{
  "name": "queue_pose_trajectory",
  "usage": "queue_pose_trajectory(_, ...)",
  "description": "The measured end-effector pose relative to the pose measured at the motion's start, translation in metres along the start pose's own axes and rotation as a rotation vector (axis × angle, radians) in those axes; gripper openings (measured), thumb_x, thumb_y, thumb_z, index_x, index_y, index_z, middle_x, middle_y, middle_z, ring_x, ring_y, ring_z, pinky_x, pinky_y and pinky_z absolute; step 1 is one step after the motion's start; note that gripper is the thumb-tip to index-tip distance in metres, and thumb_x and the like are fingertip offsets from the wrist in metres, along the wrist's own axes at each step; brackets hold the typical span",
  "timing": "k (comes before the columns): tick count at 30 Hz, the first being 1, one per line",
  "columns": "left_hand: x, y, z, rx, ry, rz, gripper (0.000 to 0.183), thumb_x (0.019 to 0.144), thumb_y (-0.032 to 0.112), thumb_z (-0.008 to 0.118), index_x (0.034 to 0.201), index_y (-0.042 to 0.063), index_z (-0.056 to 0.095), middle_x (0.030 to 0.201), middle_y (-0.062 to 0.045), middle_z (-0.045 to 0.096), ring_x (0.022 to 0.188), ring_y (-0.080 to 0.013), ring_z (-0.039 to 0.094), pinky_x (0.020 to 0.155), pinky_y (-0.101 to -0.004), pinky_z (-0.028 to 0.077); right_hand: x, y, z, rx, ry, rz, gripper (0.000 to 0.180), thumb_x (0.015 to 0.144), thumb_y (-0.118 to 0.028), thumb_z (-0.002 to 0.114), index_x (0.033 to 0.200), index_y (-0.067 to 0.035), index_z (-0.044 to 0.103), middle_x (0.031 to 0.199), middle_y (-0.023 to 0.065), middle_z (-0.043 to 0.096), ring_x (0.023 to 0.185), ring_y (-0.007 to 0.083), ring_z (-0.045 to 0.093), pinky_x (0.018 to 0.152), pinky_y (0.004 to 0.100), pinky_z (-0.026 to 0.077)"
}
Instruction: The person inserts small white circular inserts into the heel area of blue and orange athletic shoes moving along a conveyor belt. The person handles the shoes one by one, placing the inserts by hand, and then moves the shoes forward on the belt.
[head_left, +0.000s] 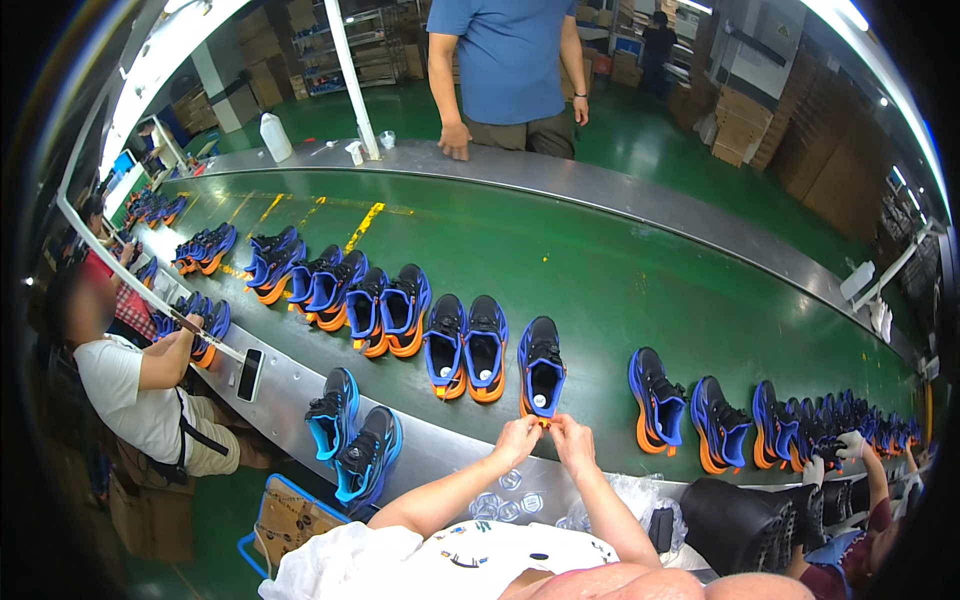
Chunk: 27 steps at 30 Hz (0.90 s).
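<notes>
A black and blue sneaker with an orange sole (541, 360) stands on the green conveyor belt in front of me, its toe pointing away. My left hand (519, 440) and my right hand (571, 442) both pinch the orange pull tab at its heel, fingertips nearly touching. A round white sticker lies inside the shoe. Just left of it is a pair of matching sneakers (465, 349), also with round stickers inside. To the right, another sneaker (657, 401) lies apart on the belt. Round labels (509, 511) are scattered on the metal ledge near my forearms.
Blue sneakers (367, 457) and a smartphone (250, 375) rest on the metal ledge at left. Plastic bags (622, 495) and black boots (739, 517) are at right. Co-workers handle shoes on both sides; a person in a blue shirt (506, 60) stands across the belt.
</notes>
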<state>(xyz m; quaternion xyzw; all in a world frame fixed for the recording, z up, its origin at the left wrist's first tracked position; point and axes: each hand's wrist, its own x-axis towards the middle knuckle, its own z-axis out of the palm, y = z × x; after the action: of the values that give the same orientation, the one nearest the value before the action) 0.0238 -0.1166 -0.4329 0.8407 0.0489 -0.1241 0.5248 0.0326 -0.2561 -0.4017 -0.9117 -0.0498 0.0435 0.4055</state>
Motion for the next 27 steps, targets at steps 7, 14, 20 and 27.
queue_pose_trajectory(7, 0.004, -0.001, -0.019, 0.014, -0.083, 0.026, 0.016, 0.086, 0.014, 0.050, 0.093, 0.001, 0.055, 0.076, -0.010, 0.064, 0.072, -0.0183, 0.063, 0.066, -0.0306, 0.048, 0.009, 0.003, -0.002, 0.205, -0.189, 0.136, 0.017, 0.082, -0.012, 0.054, 0.091, 0.001, 0.060, 0.073, 0.0087, 0.066, 0.062, 0.0118, 0.060, 0.056, 0.0273, 0.048)
queue_pose_trajectory(14, 0.005, -0.014, -0.012, 0.048, -0.062, 0.052, 0.014, 0.087, 0.013, 0.047, 0.088, 0.000, 0.052, 0.073, -0.013, 0.061, 0.072, -0.0232, 0.061, 0.065, -0.0334, 0.046, 0.008, 0.000, 0.012, 0.307, -0.132, 0.172, 0.015, 0.082, -0.009, 0.054, 0.093, 0.001, 0.057, 0.073, 0.0079, 0.065, 0.062, 0.0115, 0.059, 0.058, 0.0254, 0.048)
queue_pose_trajectory(20, 0.003, -0.013, -0.023, 0.087, 0.036, 0.016, 0.020, 0.085, 0.022, 0.047, 0.085, 0.002, 0.051, 0.073, -0.017, 0.058, 0.073, -0.0310, 0.059, 0.065, -0.0395, 0.044, 0.006, 0.005, -0.002, 0.308, -0.222, 0.149, 0.016, 0.080, -0.009, 0.055, 0.094, -0.001, 0.055, 0.073, 0.0073, 0.065, 0.064, 0.0105, 0.060, 0.062, 0.0237, 0.047)
queue_pose_trajectory(27, -0.007, -0.026, -0.020, -1.170, -0.005, -0.420, 0.026, 0.090, 0.023, 0.040, 0.081, 0.005, 0.055, 0.076, -0.003, 0.061, 0.071, -0.0163, 0.060, 0.055, -0.0279, 0.049, -0.002, 0.014, -0.014, 0.414, -0.371, 0.222, 0.018, 0.078, -0.009, 0.056, 0.095, -0.002, 0.055, 0.071, 0.0040, 0.064, 0.067, 0.0079, 0.059, 0.063, 0.0228, 0.045)
